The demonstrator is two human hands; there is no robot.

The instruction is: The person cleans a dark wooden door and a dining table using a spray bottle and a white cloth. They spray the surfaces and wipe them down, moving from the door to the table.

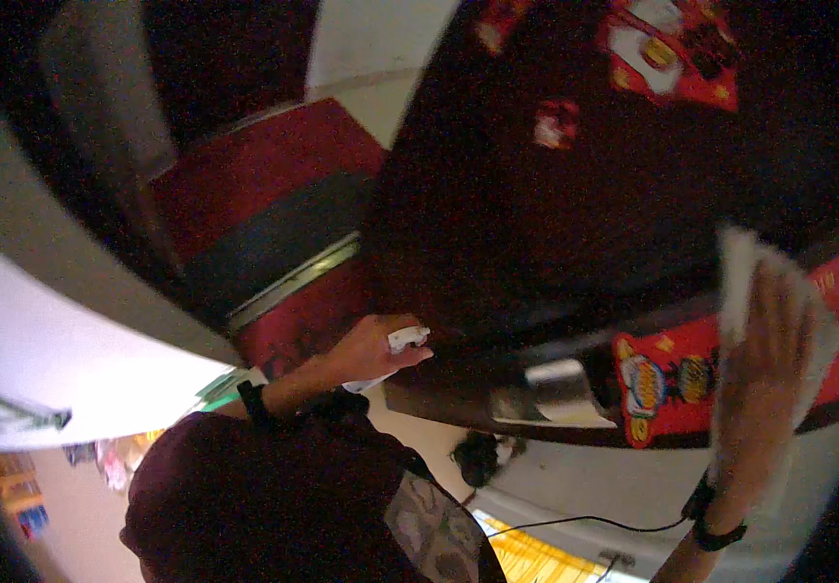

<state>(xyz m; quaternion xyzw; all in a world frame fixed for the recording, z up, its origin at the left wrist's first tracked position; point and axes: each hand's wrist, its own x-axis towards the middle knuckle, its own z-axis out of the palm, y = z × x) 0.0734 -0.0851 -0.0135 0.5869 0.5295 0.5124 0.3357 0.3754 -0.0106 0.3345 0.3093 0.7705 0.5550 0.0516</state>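
Observation:
My left hand (379,346) is closed around a white object (408,338) that looks like the trigger head of a spray bottle. More white shows below the fist. It is beside the left edge of a dark table (536,240). On the right, my right hand (769,335), blurred, lies flat over a whitish cloth or paper sheet (736,270); whether the fingers grip it is unclear. Behind that hand, a red printed packet (671,386) lies along the table's near edge, partly covered. A shiny silvery sheet or wrapper (558,393) rests left of the packet.
More red printed packets (711,80) lie at the table's far side, with a small one (558,124) nearer. A red-and-dark panel (266,197) with a metal strip stands at left. A black cable (587,519) runs to my right wrist. The room is dim.

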